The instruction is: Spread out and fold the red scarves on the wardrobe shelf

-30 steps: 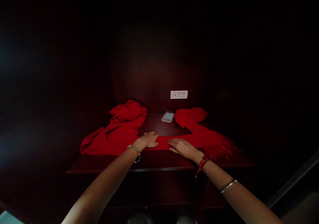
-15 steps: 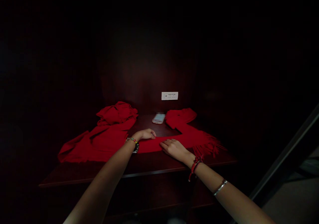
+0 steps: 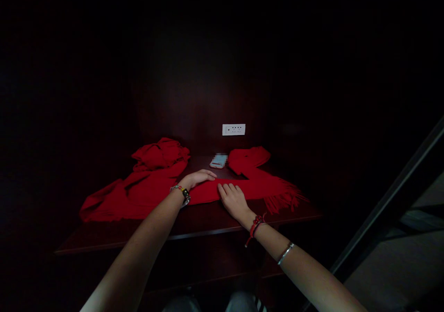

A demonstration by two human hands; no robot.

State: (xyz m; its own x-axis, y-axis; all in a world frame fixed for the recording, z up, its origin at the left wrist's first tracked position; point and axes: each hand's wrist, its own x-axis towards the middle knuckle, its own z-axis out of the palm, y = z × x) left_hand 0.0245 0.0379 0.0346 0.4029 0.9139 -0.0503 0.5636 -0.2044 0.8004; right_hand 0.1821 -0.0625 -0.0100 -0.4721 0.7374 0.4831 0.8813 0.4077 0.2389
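A red scarf (image 3: 256, 189) with a fringed end on the right lies as a long flat strip across a dark wooden desk (image 3: 107, 235). At the strip's far edge rests my left hand (image 3: 199, 178), open, its fingers stretched to the right. My right hand (image 3: 234, 200) lies on top of the strip, open, fingers apart and pointing away from me. Toward the left the red cloth spreads wider and ends in a crumpled heap (image 3: 161, 154). Another red part (image 3: 250, 157) lies loosely folded behind the fringed end. My palms are hidden.
Behind the strip, a phone (image 3: 218, 162) with a blurred screen lies on the desk. A white wall socket (image 3: 233, 130) sits on the dark back panel. A slanting dark frame edge (image 3: 374, 215) stands at the right. Below the desk is a lower ledge.
My right hand has turned to point more directly away from me and slid slightly left along the strip. My left hand's fingers have straightened. The view has shifted a little.
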